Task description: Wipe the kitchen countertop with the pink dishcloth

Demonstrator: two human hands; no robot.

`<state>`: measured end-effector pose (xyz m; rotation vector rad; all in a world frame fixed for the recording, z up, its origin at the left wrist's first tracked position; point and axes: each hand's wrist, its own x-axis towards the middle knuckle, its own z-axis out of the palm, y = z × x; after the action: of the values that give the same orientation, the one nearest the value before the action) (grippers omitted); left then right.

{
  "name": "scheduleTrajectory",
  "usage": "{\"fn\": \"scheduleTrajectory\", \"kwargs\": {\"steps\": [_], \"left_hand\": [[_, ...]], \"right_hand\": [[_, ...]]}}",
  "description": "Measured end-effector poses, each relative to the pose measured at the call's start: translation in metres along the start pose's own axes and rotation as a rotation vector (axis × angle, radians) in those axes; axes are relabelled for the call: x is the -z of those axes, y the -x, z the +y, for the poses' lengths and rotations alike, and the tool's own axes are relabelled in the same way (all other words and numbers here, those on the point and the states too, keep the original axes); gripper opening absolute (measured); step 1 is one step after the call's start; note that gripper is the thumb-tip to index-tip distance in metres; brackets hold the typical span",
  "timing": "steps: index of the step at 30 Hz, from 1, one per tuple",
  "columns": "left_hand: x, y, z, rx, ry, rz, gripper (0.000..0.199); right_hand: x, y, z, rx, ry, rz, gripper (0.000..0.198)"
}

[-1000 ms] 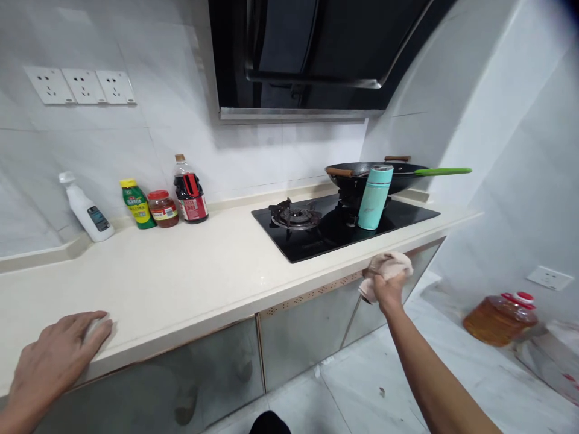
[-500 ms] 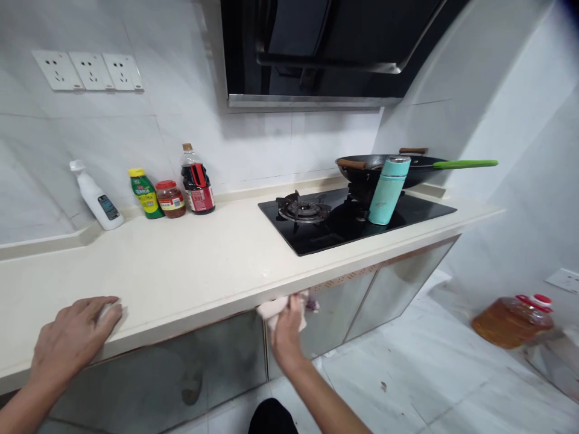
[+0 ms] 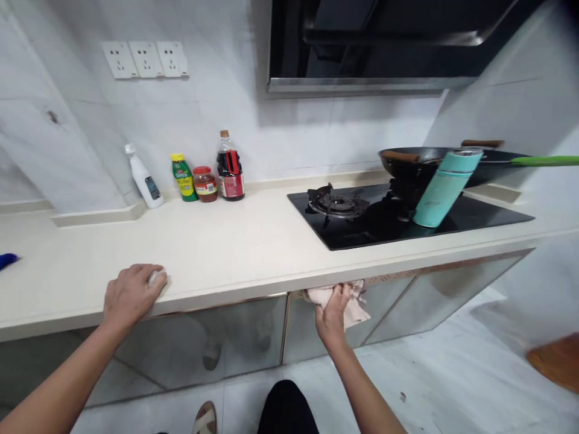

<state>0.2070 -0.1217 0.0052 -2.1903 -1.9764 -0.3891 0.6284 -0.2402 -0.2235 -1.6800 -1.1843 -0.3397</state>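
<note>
My right hand [image 3: 333,310] presses a pale pink cloth [image 3: 356,313] against the front of the base cabinet, just beneath the countertop lip. The cloth is bunched under the fingers and one corner hangs down. On the left, my left hand [image 3: 132,293] rests on the cream countertop [image 3: 253,247] near its front edge, fingers curled. A small whitish thing [image 3: 157,277] shows between its thumb and forefinger; too little of it is visible to name. Glass-like cabinet doors [image 3: 239,337] lie below the counter.
A black gas hob [image 3: 371,232] carries a wok [image 3: 429,158] and a leaning turquoise flask [image 3: 446,190]. By the wall stand a white spray bottle [image 3: 145,181], a green bottle [image 3: 184,181], a red-lidded jar [image 3: 205,185] and a dark sauce bottle [image 3: 230,172]. A range hood [image 3: 357,84] hangs above.
The view has swung left, so the counter items sit further right in it. My right hand has moved the cloth slightly along the cabinet front; my left hand still rests on the counter.
</note>
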Motion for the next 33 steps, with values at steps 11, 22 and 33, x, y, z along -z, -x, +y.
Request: {"fn": "scheduleTrajectory", "kwargs": {"steps": [11,22,33], "left_hand": [[-0.008,0.011,0.0,-0.028,0.075,0.139,0.04],[-0.021,0.015,-0.006,-0.07,0.121,0.271,0.033],[-0.022,0.019,-0.006,-0.056,0.172,0.242,0.03]], "right_hand": [[-0.085,0.089,-0.177,0.131,-0.027,0.017,0.081],[-0.144,0.116,-0.28,0.772,0.002,-0.447,0.055],[-0.048,0.048,-0.121,0.675,0.101,-0.302,0.075]]}}
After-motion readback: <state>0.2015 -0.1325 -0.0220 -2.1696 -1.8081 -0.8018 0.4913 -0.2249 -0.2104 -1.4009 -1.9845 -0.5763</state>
